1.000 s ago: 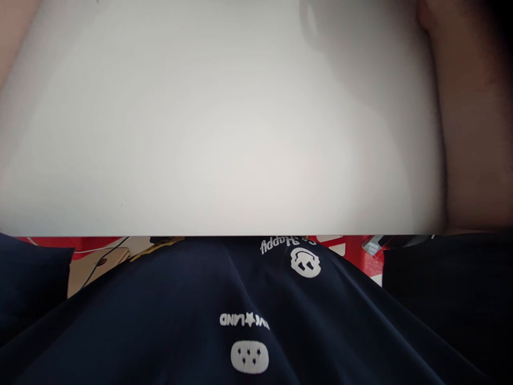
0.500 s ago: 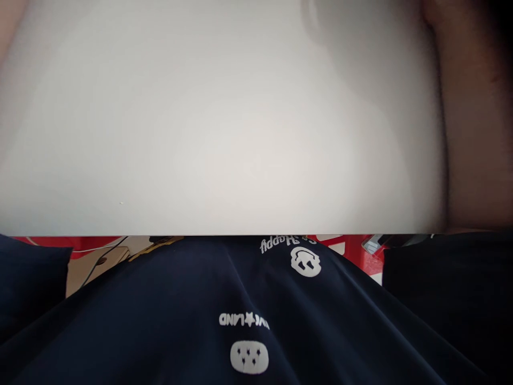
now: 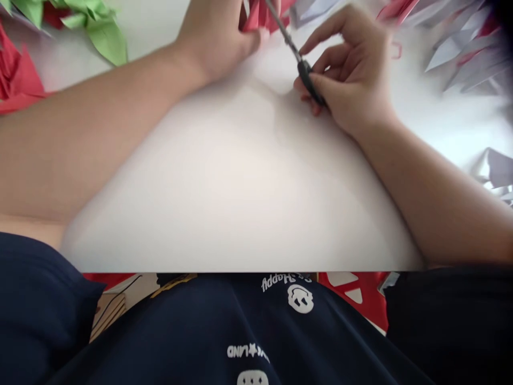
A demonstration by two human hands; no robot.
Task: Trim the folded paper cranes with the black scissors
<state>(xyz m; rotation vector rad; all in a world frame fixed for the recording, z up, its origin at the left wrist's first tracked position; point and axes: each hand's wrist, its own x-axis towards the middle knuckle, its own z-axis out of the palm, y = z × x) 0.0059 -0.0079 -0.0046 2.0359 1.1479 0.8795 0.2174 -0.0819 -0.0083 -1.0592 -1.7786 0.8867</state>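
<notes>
My left hand (image 3: 218, 37) is at the top centre of the white table (image 3: 240, 203), its fingers closed on a piece of red paper (image 3: 260, 16) that runs off the top edge. My right hand (image 3: 348, 69) is just to the right of it, gripping the black handle of a pair of scissors (image 3: 298, 56). The metal blades slant up and left toward the red paper. Both forearms rest on the table.
Green folded paper (image 3: 100, 27) and red paper (image 3: 20, 80) lie at the far left. White and red paper scraps (image 3: 452, 53) are spread at the far right, more of them at the right edge (image 3: 495, 171). A red stool (image 3: 360, 294) shows below the table edge.
The view has tilted up. Only bare table and forearm edges showed before; now both hands, the scissors and the coloured papers are in sight.
</notes>
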